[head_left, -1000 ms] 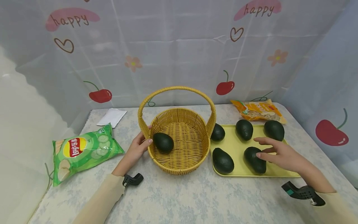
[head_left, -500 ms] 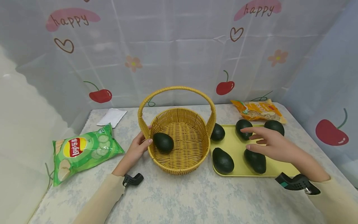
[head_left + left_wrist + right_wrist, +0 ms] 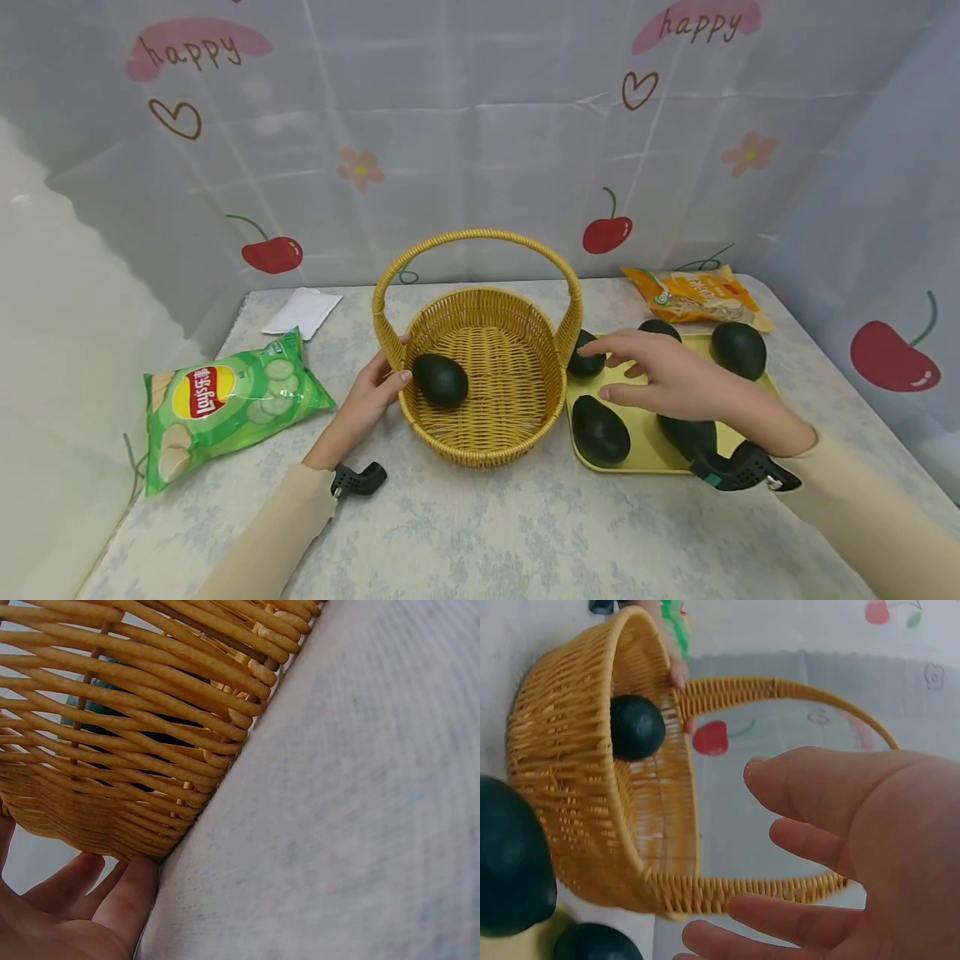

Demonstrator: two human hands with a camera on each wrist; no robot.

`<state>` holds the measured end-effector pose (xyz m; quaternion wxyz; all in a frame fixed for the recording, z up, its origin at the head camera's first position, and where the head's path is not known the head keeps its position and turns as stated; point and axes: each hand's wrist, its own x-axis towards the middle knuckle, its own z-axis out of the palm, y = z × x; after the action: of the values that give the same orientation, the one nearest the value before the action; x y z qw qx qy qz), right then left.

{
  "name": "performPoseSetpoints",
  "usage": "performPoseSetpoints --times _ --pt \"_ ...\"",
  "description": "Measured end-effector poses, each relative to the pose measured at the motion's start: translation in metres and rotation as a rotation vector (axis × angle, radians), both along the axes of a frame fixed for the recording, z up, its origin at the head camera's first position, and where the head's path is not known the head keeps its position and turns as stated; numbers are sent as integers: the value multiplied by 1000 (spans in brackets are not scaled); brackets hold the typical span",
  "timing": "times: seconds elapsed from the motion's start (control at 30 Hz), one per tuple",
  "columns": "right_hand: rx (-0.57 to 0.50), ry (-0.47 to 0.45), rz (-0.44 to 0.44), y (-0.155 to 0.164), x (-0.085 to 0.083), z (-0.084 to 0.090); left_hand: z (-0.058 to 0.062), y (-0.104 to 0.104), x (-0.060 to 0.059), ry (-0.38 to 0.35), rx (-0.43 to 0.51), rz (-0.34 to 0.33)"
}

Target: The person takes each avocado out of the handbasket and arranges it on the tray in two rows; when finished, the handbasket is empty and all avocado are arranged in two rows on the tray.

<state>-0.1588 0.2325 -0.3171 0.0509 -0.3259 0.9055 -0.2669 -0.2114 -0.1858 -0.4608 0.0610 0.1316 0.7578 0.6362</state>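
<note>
A woven yellow basket with an arched handle stands mid-table and holds one dark green avocado. My left hand grips the basket's left rim, thumb on top and fingers against the outer wall. Right of it, a yellow tray carries several avocados. My right hand hovers open and empty over the tray's left part, fingertips above the avocado beside the basket. The right wrist view shows its spread fingers before the basket, with the avocado inside.
A green chips bag lies at the left and a white packet behind it. An orange snack bag lies behind the tray. A printed curtain closes off the back and sides of the table.
My right hand has moved left across the tray, from over the front right avocado to over the one beside the basket. The left hand and the basket have stayed put.
</note>
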Motion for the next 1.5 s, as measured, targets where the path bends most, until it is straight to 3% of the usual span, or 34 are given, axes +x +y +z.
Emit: performPoseSetpoints --times 0.27,0.57,1.07,1.5 --pt "26 -70 119 -38 -12 -4 0 1 0 -3 12 -6" --pt "58 -43 238 -86 -39 -12 -3 -1 -2 1 13 0" --pt "123 -141 224 -140 -81 -18 -2 0 -3 -14 16 -1" --pt "139 -299 188 -167 -100 -34 -2 0 -3 -20 16 -13"
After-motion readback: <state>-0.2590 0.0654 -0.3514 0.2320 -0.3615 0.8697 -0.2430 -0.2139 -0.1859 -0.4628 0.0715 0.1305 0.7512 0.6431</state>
